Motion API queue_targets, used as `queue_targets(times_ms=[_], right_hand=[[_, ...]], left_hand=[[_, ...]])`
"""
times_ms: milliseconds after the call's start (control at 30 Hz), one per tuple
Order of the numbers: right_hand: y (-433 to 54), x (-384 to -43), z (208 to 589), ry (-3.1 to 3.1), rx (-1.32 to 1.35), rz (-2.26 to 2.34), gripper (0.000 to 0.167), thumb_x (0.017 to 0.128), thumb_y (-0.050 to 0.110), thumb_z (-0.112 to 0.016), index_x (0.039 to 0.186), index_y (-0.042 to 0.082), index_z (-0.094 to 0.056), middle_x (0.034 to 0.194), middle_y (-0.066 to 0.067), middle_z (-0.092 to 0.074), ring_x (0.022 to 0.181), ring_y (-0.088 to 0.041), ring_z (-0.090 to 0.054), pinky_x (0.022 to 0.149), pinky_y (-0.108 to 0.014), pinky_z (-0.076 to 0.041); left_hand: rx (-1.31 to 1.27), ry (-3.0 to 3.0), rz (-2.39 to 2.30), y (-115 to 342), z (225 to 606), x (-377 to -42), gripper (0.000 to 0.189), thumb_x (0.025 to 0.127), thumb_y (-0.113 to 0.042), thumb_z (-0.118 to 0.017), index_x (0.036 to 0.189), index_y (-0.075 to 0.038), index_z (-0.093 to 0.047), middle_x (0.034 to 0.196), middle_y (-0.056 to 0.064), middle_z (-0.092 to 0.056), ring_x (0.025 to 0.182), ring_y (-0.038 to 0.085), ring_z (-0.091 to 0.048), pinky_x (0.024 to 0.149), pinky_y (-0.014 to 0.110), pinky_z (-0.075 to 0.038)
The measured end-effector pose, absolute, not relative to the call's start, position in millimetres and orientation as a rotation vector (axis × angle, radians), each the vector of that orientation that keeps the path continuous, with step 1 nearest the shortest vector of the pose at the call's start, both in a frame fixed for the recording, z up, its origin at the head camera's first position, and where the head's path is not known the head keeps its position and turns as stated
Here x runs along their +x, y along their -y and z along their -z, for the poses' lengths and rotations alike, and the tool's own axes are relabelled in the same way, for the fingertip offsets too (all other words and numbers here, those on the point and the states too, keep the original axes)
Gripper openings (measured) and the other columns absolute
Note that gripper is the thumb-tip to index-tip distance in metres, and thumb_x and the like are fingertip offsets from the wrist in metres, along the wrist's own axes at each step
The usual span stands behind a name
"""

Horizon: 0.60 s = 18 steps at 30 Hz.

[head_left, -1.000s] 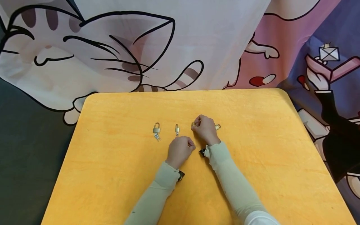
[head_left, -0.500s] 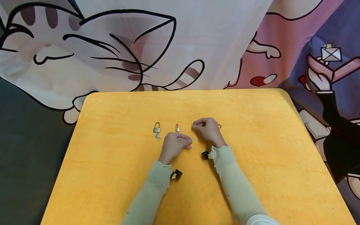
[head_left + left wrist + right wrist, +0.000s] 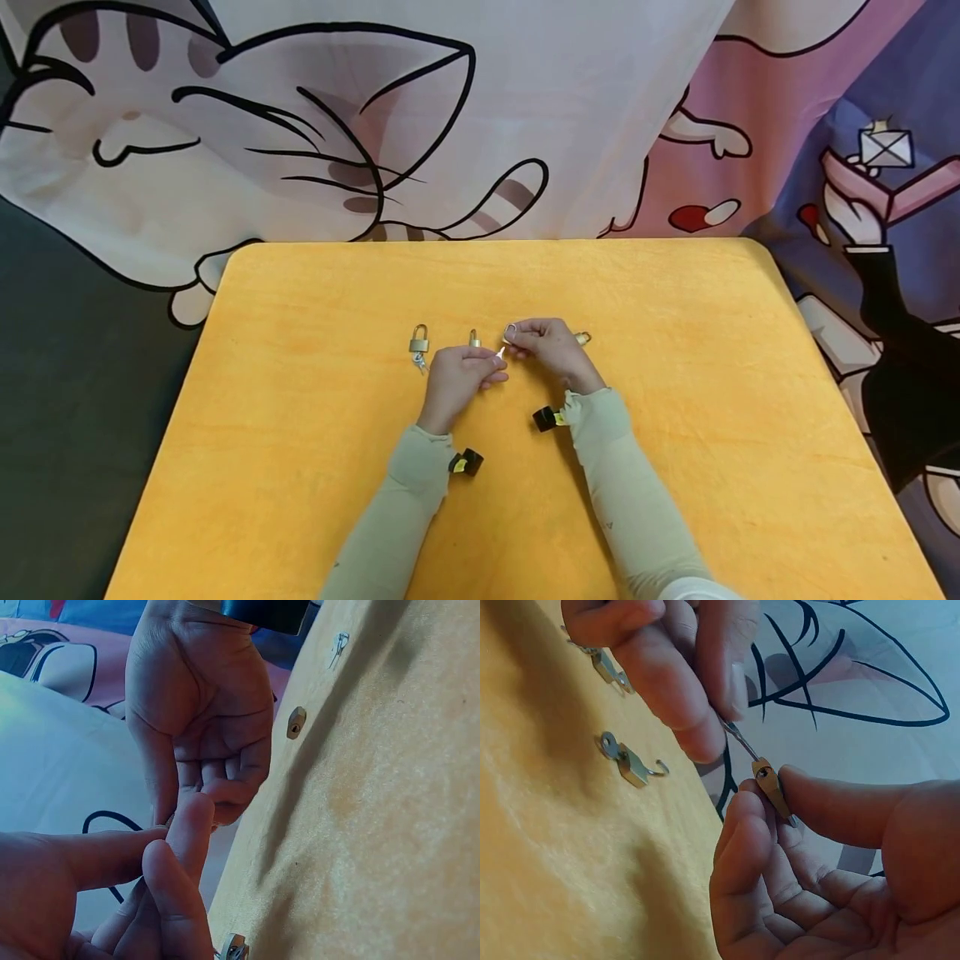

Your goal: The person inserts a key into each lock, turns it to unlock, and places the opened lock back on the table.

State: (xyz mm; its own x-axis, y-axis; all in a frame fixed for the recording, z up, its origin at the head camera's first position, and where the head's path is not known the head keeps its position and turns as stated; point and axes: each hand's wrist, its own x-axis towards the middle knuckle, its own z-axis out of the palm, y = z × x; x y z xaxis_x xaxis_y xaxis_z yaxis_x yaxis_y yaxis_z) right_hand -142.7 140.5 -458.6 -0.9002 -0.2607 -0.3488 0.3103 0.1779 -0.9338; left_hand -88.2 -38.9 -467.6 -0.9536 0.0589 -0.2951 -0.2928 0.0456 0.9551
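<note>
My left hand (image 3: 457, 379) pinches a small silver key (image 3: 500, 354) between thumb and finger. Facing it, my right hand (image 3: 555, 350) holds a small brass padlock by the sides of its body (image 3: 771, 786), its shackle (image 3: 511, 330) showing above the fingertips in the head view. The right wrist view shows the key's shaft (image 3: 742, 742) right at the keyhole end of the padlock, with the key's head mostly covered by the left fingers. In the left wrist view, fingers hide most of the padlock.
On the yellow table (image 3: 337, 467) lie a larger padlock with keys (image 3: 418, 344) at left, a small padlock (image 3: 474, 337) partly behind the left hand, and another padlock (image 3: 582, 337) beyond the right hand. Loose silver keys (image 3: 339, 646) lie near that one. A cartoon-print cloth (image 3: 585, 100) hangs behind.
My left hand has moved forward and left and turned, bringing the key into sight. My right hand has shifted the padlock slightly left, and the key and padlock have come close together.
</note>
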Motion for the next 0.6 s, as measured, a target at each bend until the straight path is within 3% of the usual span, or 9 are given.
queue_targets(times_ms=[600], right_hand=[[-131.1, -140.4, 465.8, -1.948, 0.042, 1.779, 0.028, 0.100, 0.015, -0.064, 0.111, -0.011, -0.068, 0.086, -0.006, -0.071, 0.080, -0.016, -0.066, 0.077, -0.028, -0.056]], left_hand=[[-0.248, -2.090, -1.998, 44.2, 469.8, -90.6, 0.016, 0.093, -0.012, -0.073, 0.101, 0.002, -0.074, 0.085, 0.010, -0.077, 0.075, 0.022, -0.076, 0.068, 0.034, -0.060]])
